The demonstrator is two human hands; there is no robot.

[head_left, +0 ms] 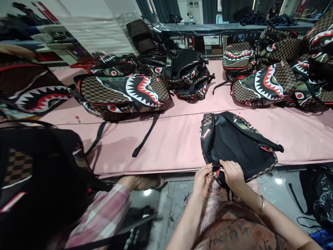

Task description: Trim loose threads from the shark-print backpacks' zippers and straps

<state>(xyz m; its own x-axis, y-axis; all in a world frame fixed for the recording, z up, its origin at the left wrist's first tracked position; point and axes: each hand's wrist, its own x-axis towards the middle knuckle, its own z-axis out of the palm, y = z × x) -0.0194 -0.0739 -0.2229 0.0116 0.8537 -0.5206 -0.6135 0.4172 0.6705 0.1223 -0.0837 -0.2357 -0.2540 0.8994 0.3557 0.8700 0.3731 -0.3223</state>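
Note:
A backpack (235, 146) lies with its black padded back panel up at the front edge of the pink table, its lower corner over the edge toward my body. Brown checks and camouflage show along its rim and shoulder straps. My left hand (203, 178) pinches the end of a short black strap (216, 167) at the bag's near corner. My right hand (233, 175) is closed on the same strap from the other side, its fingers against the bag. The fingertips hide part of what lies between them, and any buckle there is too small to make out.
Checkered shark-mouth backpacks (122, 92) lie on the pink table (174, 139) ahead, with more backpacks (270, 83) piled right. A co-worker's plaid sleeve (104, 215) and a large dark backpack (49, 166) are close on my left. A black bag (316, 194) sits low at right.

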